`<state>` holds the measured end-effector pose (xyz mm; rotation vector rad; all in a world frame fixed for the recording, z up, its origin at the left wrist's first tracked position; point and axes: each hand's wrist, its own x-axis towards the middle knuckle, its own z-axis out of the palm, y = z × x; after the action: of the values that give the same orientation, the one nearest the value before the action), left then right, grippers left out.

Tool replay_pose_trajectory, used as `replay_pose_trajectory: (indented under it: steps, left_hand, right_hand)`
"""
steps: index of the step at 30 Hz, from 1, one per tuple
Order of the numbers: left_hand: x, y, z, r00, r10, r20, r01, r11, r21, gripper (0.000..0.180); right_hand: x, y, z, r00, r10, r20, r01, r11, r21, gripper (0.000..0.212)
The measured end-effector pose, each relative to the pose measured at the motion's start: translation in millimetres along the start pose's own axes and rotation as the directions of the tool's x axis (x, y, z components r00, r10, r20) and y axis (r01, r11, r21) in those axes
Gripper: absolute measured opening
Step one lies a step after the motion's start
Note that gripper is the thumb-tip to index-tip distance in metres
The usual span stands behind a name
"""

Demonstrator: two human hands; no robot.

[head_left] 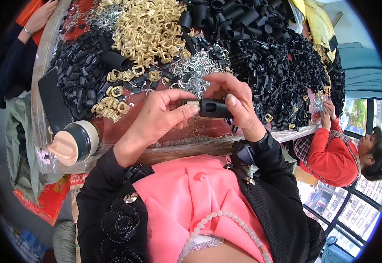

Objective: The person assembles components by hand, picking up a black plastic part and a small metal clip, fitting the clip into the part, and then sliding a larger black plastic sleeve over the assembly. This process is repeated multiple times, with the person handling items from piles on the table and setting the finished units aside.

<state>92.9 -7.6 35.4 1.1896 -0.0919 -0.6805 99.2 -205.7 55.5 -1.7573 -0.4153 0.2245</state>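
Note:
Both hands hold one small black plastic part over the near edge of the red table. My left hand pinches its left end with thumb and forefinger. My right hand grips its right end, thumb on top. The part is a short hollow housing with an oval opening facing me. Just behind the hands lies a small heap of silver metal clips.
Heaps cover the table: black plastic parts at right, more black parts at left, beige plastic rings at the back. A lidded bottle lies at the left edge. A person in red works at right; another person's hand is far left.

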Motion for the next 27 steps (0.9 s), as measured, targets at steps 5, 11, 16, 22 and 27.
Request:
replay_pose_trajectory:
  steps: [5, 11, 16, 22, 27]
  left_hand:
    - [7, -2, -4, 0.984, -0.151, 0.095, 0.156, 0.987, -0.049, 0.025]
    - [5, 0, 10, 0.992, -0.123, -0.036, 0.12, 0.99, -0.077, 0.023]
    - [2, -4, 15, 0.989, -0.148, -0.023, 0.145, 0.985, -0.088, 0.027]
    - [-2, -10, 21, 0.996, -0.091, 0.012, 0.092, 0.967, -0.237, 0.04]
    - [-2, -11, 25, 0.998, -0.02, 0.059, 0.034, 0.967, -0.252, 0.05]
  right_hand:
    - [3, 9, 1, 0.981, -0.19, 0.03, 0.192, 0.951, -0.243, 0.056]
    - [-4, 7, -1, 0.974, -0.226, 0.015, 0.216, 0.91, -0.353, 0.058]
    - [-5, 11, 2, 0.975, -0.205, 0.082, 0.208, 0.978, -0.03, 0.074]
    - [-18, 10, 8, 0.938, -0.229, 0.259, 0.201, 0.971, 0.131, 0.094]
    - [-23, 12, 12, 0.932, -0.3, 0.202, 0.28, 0.952, 0.122, 0.087]
